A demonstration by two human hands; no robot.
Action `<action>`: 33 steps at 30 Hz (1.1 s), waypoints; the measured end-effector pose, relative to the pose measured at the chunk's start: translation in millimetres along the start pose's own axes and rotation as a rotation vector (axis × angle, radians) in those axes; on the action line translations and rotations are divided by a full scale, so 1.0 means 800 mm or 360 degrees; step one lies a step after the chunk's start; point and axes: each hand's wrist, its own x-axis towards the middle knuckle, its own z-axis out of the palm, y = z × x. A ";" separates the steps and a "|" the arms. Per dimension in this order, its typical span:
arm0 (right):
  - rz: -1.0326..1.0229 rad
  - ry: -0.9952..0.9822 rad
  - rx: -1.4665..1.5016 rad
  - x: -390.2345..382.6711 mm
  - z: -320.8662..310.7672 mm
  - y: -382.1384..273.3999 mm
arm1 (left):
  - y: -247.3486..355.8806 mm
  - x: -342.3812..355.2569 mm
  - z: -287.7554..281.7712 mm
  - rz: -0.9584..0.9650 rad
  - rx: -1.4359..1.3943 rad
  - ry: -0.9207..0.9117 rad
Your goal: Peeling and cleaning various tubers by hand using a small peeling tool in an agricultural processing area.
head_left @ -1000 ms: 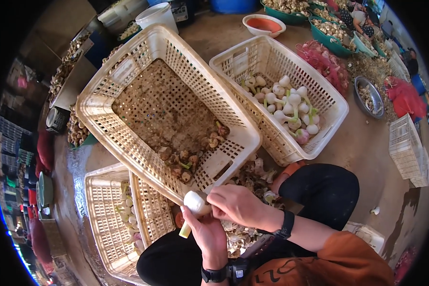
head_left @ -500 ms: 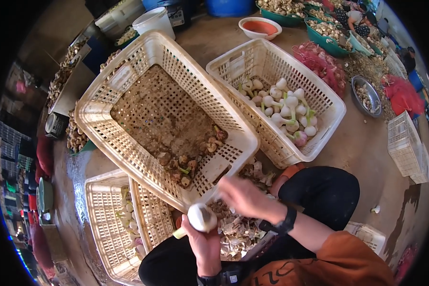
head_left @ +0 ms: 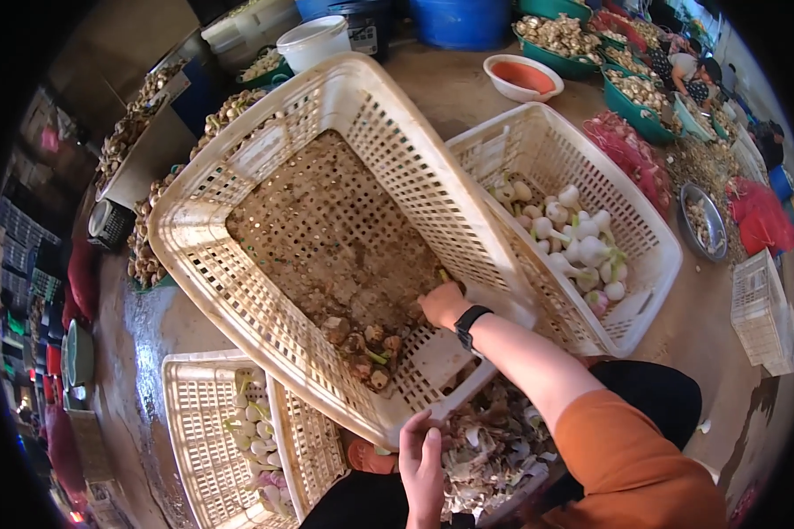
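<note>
My right hand (head_left: pixel 445 305) is down inside the large dirty white crate (head_left: pixel 229 309), close to its right wall. Its fingers close round an unpeeled garlic bulb, mostly hidden, whose green stem (head_left: pixel 445 276) sticks out past them. Several brown, soiled garlic bulbs (head_left: pixel 362 353) lie in the crate's near corner. Just outside the crate's near edge, my left hand (head_left: pixel 422 472) is raised with thumb and fingers apart, holding nothing. Below and beside it lies a heap of torn garlic skins (head_left: pixel 494 450).
A white crate (head_left: pixel 666 273) at right holds peeled white garlic bulbs (head_left: pixel 582 242). Another crate (head_left: pixel 181 414) at lower left holds more peeled bulbs (head_left: pixel 256 432). Farther off stand a red-and-white basin (head_left: pixel 494 81), a white bucket (head_left: pixel 313 44) and red net sacks (head_left: pixel 631 159). A person sits at far right.
The peeled white bulb that my left hand held is gone from it. My right hand has moved from above the left hand into the large crate, onto a bulb. The view has shifted left.
</note>
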 end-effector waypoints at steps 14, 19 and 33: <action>-0.0562 0.0493 0.1965 -0.241 -0.099 -0.074 | 0.003 0.004 -0.007 0.0583 0.0645 -0.0021; -0.0296 0.0792 0.1767 -0.295 -0.097 -0.092 | 0.012 -0.051 0.028 0.1031 0.1339 0.0413; -0.0476 0.0654 0.2589 -0.329 -0.091 -0.099 | 0.008 -0.080 0.023 0.0830 0.0324 0.0107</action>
